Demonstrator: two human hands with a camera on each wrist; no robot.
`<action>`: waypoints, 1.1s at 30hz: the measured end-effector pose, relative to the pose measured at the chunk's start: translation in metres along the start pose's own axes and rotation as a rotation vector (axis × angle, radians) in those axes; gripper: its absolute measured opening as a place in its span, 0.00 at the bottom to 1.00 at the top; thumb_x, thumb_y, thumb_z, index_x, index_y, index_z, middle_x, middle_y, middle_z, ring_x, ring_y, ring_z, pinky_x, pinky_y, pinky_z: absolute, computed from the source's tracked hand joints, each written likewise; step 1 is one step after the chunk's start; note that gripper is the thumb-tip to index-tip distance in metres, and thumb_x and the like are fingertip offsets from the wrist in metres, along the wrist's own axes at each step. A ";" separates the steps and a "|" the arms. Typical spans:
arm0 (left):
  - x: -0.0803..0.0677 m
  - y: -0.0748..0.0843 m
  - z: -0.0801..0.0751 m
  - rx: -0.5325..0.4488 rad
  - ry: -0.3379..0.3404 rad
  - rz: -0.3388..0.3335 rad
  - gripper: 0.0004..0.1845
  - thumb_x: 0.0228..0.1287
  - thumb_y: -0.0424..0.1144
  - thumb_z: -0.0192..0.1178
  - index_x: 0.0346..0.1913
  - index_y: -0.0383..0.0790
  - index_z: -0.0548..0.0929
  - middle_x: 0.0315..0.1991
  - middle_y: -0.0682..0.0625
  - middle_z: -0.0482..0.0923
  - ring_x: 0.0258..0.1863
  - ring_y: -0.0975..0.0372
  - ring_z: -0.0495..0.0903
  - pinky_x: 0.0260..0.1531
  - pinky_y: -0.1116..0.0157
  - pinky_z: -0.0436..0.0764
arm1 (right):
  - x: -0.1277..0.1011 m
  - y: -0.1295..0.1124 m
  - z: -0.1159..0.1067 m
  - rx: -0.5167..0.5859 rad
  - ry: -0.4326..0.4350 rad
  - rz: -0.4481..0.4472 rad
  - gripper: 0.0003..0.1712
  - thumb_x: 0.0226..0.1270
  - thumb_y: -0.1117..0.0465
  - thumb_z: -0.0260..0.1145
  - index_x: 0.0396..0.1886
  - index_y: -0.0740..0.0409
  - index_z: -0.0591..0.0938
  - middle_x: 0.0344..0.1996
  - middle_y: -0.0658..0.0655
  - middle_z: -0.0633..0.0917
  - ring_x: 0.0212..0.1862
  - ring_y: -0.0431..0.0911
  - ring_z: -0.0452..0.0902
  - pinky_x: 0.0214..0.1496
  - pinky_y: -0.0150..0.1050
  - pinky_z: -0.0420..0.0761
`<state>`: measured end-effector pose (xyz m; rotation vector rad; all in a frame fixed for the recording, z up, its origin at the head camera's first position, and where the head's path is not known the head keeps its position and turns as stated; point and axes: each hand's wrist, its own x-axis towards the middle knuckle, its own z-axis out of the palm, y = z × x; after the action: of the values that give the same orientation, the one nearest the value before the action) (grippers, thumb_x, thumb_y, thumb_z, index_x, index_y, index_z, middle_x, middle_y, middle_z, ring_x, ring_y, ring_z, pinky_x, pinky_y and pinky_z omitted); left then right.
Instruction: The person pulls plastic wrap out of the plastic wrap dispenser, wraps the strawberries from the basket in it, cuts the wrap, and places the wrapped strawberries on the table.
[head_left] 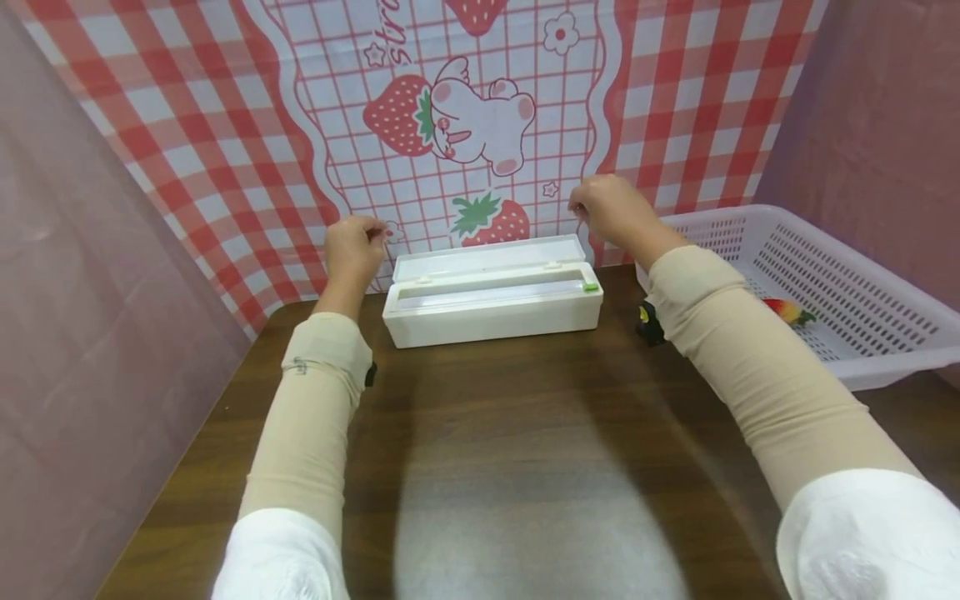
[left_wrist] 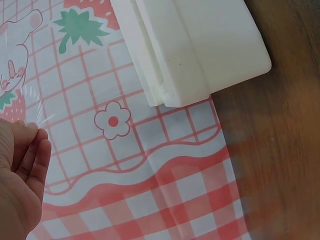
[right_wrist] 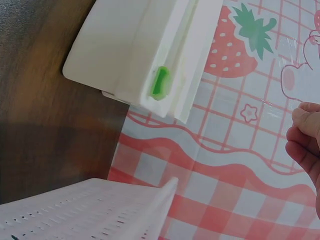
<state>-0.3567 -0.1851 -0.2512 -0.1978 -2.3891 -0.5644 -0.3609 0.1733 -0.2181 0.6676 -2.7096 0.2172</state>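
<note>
Both hands are raised above a white cling film dispenser (head_left: 491, 321), one past each end of it. Its lid (head_left: 487, 258) is tipped back against the cloth, and a green slide cutter (head_left: 590, 287) sits at its right end. My left hand (head_left: 354, 250) pinches clear cling film (left_wrist: 42, 111) between thumb and fingertips. My right hand (head_left: 611, 204) pinches cling film (right_wrist: 272, 109) likewise. Only faint creases and glints of the film show by the fingertips in the wrist views.
A white perforated basket (head_left: 892, 287) stands to the right, partly behind the right forearm, with a red-and-yellow item (head_left: 783, 312) inside. Behind the dispenser hangs a red checked strawberry cloth (head_left: 480, 200). The brown wooden table (head_left: 487, 417) lies in front; pink curtains (head_left: 90, 333) flank both sides.
</note>
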 end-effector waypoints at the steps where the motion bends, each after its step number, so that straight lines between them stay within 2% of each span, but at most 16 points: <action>1: 0.001 0.001 -0.001 0.005 -0.001 -0.006 0.09 0.64 0.28 0.59 0.42 0.34 0.88 0.41 0.41 0.86 0.43 0.50 0.83 0.49 0.58 0.80 | 0.000 0.000 -0.001 -0.002 0.000 -0.001 0.11 0.66 0.74 0.60 0.46 0.70 0.83 0.42 0.67 0.84 0.47 0.60 0.78 0.54 0.53 0.78; 7: 0.003 0.002 -0.005 0.017 0.017 -0.028 0.10 0.65 0.29 0.58 0.44 0.35 0.88 0.42 0.42 0.86 0.45 0.51 0.83 0.49 0.58 0.80 | 0.004 0.000 -0.005 0.005 0.015 -0.011 0.10 0.66 0.73 0.61 0.46 0.70 0.83 0.42 0.67 0.84 0.47 0.60 0.78 0.54 0.52 0.78; 16: 0.004 0.004 -0.010 -0.006 0.082 0.018 0.08 0.65 0.31 0.60 0.40 0.34 0.88 0.40 0.41 0.86 0.42 0.50 0.83 0.48 0.57 0.79 | 0.001 0.000 -0.010 -0.005 0.080 -0.051 0.09 0.67 0.72 0.61 0.44 0.70 0.84 0.38 0.67 0.84 0.43 0.60 0.79 0.50 0.52 0.80; 23: 0.009 0.010 -0.013 -0.021 0.097 0.008 0.09 0.63 0.28 0.58 0.40 0.34 0.88 0.40 0.41 0.86 0.42 0.50 0.83 0.48 0.58 0.80 | -0.001 -0.001 -0.016 0.009 0.077 -0.022 0.12 0.68 0.70 0.61 0.49 0.70 0.82 0.43 0.67 0.82 0.48 0.60 0.78 0.53 0.52 0.80; 33: 0.011 0.011 -0.018 -0.031 0.151 0.055 0.10 0.62 0.26 0.56 0.38 0.33 0.88 0.38 0.39 0.86 0.40 0.48 0.83 0.45 0.56 0.81 | 0.001 -0.002 -0.023 0.005 0.090 -0.031 0.13 0.67 0.70 0.63 0.50 0.70 0.82 0.44 0.68 0.82 0.50 0.61 0.78 0.53 0.52 0.79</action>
<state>-0.3512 -0.1834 -0.2281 -0.2257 -2.2229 -0.5708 -0.3541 0.1759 -0.1960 0.6848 -2.6120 0.2405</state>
